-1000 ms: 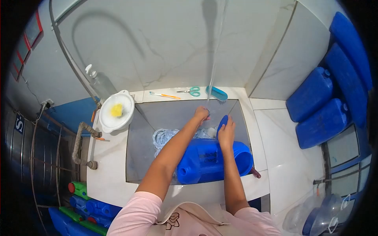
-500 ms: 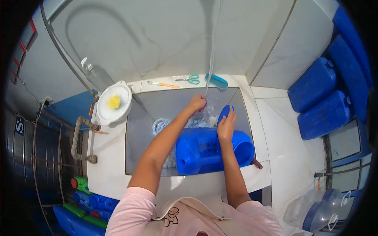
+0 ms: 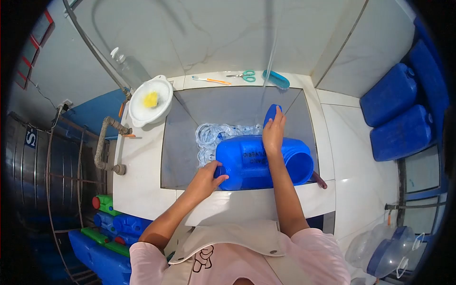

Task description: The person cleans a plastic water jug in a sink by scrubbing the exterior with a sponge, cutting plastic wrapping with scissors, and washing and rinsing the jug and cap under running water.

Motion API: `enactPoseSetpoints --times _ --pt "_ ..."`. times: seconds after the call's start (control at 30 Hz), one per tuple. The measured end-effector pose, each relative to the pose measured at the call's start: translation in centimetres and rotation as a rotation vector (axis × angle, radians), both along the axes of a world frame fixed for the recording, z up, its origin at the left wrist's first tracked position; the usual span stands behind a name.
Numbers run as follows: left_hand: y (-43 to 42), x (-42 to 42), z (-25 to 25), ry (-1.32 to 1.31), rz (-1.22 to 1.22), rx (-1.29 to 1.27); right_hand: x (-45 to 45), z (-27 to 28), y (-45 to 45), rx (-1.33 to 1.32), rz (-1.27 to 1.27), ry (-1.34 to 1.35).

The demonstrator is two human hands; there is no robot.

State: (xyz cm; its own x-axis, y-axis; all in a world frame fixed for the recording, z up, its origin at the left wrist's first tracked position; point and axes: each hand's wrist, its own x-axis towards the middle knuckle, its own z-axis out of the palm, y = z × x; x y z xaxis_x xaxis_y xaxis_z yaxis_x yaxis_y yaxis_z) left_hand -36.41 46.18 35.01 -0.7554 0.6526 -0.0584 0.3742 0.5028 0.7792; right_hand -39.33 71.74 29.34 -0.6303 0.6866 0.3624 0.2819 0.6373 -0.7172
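A blue plastic jug lies on its side in the grey sink, its wide mouth uncovered and facing right. At the jug's left end, my left hand is closed around a small blue cap at the narrow spout. My right hand holds a large round blue lid upright above the jug, and its forearm crosses over the jug. Behind and left of the jug lies a heap of pale blue-white coiled material. A thin clear hose hangs down toward the sink.
On the back ledge are a toothbrush, scissors and a teal brush. A white basin with a yellow sponge stands left, near a pump bottle and pipe. Blue containers stand right.
My left hand has moved from the water stream down to the jug's narrow spout, where the small cap now is. My right hand still holds the large lid. The view has shifted slightly.
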Motion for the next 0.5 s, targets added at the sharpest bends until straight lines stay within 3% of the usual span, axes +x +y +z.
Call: enactPoseSetpoints --times 0.1,0.2,0.3,0.43,0.5 --pt "0.1 0.7 -0.8 -0.023 0.151 -0.226 -0.1 1.0 -1.4 0.002 0.053 0.003" --pt "0.6 -0.9 -3.1 -0.058 0.26 -0.255 -0.3 1.1 -2.1 0.041 0.108 0.043" --pt "0.7 -1.3 -3.4 -0.016 0.226 -0.396 -0.3 0.9 -2.1 0.078 0.129 0.048" --pt "0.5 0.4 -2.0 -0.049 0.163 -0.284 -0.6 0.7 -2.1 0.074 0.132 0.049" --pt "-0.3 0.6 -1.9 0.149 -0.057 -0.118 -0.5 0.4 -2.0 0.1 0.127 0.064"
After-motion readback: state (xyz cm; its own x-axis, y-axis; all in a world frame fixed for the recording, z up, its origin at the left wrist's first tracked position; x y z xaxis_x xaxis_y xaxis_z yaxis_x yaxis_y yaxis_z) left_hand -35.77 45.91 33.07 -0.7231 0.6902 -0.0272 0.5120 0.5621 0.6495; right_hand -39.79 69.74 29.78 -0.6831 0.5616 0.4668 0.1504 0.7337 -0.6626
